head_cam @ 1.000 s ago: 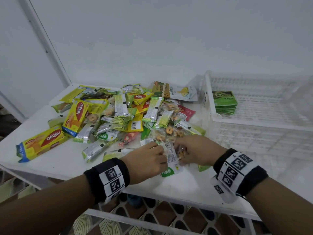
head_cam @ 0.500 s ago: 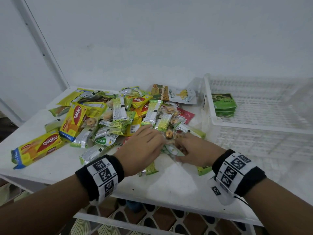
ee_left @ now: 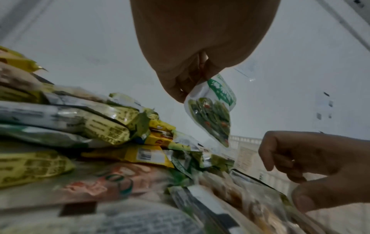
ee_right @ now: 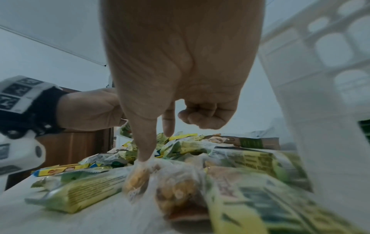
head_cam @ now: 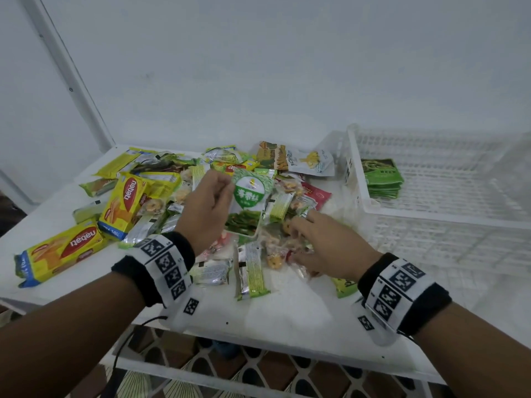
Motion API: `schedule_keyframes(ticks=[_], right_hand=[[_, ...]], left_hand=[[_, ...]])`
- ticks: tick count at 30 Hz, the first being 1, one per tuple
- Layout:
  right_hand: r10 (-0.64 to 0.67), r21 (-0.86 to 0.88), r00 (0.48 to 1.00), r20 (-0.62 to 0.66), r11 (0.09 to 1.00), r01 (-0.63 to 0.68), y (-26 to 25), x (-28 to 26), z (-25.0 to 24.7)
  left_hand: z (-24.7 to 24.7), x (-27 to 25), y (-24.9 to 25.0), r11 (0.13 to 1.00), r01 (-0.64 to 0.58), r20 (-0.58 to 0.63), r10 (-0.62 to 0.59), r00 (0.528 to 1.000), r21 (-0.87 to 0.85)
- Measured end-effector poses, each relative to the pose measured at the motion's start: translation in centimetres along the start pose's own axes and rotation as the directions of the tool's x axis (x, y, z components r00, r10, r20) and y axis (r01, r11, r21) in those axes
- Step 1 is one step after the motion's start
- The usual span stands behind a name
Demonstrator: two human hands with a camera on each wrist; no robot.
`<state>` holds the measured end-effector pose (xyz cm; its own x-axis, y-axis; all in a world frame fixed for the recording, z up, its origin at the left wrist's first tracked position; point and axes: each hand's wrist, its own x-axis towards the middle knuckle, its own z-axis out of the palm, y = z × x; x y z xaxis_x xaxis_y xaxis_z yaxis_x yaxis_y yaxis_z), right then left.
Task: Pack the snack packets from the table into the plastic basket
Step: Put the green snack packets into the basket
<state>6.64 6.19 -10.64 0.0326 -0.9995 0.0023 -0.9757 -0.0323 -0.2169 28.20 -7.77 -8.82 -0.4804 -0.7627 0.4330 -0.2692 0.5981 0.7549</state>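
Note:
My left hand [head_cam: 225, 186] pinches a white and green snack packet [head_cam: 249, 196] by its top corner and holds it above the pile; the left wrist view shows this packet [ee_left: 212, 110] hanging from my left hand [ee_left: 192, 82]. My right hand [head_cam: 304, 234] lies low on the pile beside it. Its thumb [ee_right: 144, 142] presses on a clear packet of yellow ring snacks [ee_right: 138, 178], its forefinger is straight, and the other fingers are curled with nothing in them. The white plastic basket [head_cam: 431, 215] stands to the right with a stack of green packets [head_cam: 382, 176] in its near left corner.
Several snack packets lie heaped on the white table [head_cam: 287, 311], with yellow wafer boxes [head_cam: 64, 251] at the left and long green bars [head_cam: 253, 274] near the front edge. A white wall stands behind. Patterned floor shows below the table's front edge.
My left hand has risen from the pile with the white and green packet. The right hand has stayed low on the clear ring-snack packets.

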Motion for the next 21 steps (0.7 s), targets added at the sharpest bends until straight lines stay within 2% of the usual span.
schedule_keyframes(ticks=[2, 4, 8, 17, 21], right_hand=[[-0.078, -0.019, 0.997, -0.002, 0.997, 0.078, -0.5, 0.8, -0.1], [-0.131, -0.081, 0.989, 0.074, 0.987, 0.137, -0.9, 1.7, 0.3], [-0.094, -0.186, 0.981, 0.172, 0.974, 0.126, -1.7, 2.7, 0.7], [-0.131, -0.236, 0.991, -0.002, 0.964, 0.127, -1.7, 4.4, 0.5], [-0.143, -0.308, 0.990, 0.004, 0.941, 0.137, -2.7, 5.7, 0.1]], left_hand=[[-0.7, 0.5, -0.4, 0.999, 0.044, -0.061, -0.044, 0.997, 0.004], [-1.3, 0.9, -1.0, 0.997, 0.076, -0.104, -0.077, 0.992, -0.013], [-2.3, 1.4, -2.2, 0.989, 0.127, -0.150, -0.137, 0.979, -0.076], [-3.4, 1.2, -3.4, 0.988, 0.152, -0.130, -0.155, 0.979, -0.035], [-3.5, 1.9, -3.5, 0.989, 0.148, -0.118, -0.147, 0.982, -0.001]])
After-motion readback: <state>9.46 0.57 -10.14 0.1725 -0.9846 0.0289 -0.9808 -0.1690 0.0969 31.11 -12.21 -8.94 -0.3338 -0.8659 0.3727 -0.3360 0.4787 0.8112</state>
